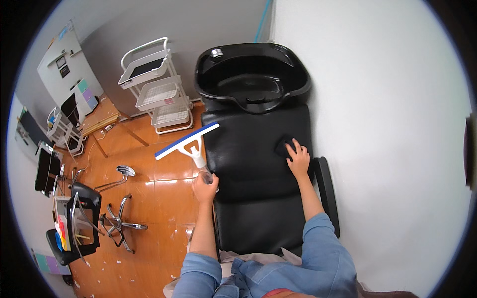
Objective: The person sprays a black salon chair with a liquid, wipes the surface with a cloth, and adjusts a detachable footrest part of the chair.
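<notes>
Reclining chair: black leather-like upholstery, smooth, soft sheen. Basin: black, hard-looking, high gloss. Squeegee: smooth white plastic, blue strip, see-through handle. Dark pad: matt, exact material unclear. Sleeve: blue cloth, matt, creased. Trolley: white, smooth frame, perforated baskets. Floor: glossy orange tile. Star base: shiny chromed metal. Worktop: wood. Wall: smooth, matt white.

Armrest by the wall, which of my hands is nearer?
Right. Your right hand is just left of the armrest; your left hand is farther, across the chair.
</notes>
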A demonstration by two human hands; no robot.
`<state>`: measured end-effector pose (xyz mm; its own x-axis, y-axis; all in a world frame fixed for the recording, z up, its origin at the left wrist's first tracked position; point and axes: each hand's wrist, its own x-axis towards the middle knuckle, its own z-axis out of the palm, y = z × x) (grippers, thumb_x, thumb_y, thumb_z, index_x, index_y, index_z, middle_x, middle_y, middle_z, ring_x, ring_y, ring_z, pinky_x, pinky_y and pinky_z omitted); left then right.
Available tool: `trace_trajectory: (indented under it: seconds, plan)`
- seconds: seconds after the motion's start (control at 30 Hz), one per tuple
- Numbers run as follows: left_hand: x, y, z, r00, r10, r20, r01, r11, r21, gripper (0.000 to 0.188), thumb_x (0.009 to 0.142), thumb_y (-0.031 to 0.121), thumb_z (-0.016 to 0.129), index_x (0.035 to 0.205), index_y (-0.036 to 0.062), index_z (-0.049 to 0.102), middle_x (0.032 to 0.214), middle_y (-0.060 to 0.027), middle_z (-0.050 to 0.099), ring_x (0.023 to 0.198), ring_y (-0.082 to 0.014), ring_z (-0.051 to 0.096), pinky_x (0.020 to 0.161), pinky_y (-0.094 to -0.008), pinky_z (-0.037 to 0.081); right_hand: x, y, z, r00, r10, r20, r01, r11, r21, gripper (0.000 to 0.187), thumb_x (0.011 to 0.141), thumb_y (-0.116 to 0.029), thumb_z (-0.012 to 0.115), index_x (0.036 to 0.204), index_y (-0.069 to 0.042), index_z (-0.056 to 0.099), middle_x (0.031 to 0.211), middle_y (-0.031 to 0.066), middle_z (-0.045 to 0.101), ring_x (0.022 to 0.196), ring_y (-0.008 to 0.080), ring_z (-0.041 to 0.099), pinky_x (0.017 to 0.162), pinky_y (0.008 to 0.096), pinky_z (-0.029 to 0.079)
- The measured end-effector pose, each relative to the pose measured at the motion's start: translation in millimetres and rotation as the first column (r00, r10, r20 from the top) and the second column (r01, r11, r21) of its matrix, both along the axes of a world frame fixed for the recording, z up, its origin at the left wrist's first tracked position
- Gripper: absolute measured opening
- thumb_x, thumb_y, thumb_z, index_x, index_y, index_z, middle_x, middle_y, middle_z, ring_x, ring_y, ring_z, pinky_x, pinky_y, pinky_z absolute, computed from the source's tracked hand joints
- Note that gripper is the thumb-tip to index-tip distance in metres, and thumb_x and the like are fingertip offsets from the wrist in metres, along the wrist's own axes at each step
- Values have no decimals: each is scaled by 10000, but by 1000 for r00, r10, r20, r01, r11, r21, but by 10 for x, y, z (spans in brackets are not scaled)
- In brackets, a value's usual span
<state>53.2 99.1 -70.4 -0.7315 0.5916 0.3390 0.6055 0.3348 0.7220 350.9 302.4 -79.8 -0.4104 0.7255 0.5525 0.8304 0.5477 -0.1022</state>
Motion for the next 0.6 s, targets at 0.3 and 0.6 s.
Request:
trace_trajectory:
  seconds: [0.3,0.6]
  plan:
    - [-58,63,-137,998,-31,48,33,999,-29,251,712,252,687,824,50,589,722,-101,623,713,-300,607,785,-421,419,-38,252,-83,819,-561,-118,502,802,-323,617,734,-262,705,1305,-188,483,1367,106,401,1013,366,528,718,443,539]
    - [-100,26,-173,999,-18,-43,17,1000,-25,238,717,238,690,794,38,586,712,-119,613,708,-297,603,736,-423,437,116,1096,117,791,-553,-262,437,810,-390,599,766,-303,684,1316,-180,481,1343,123,433,1034,394,544,783,468,523]
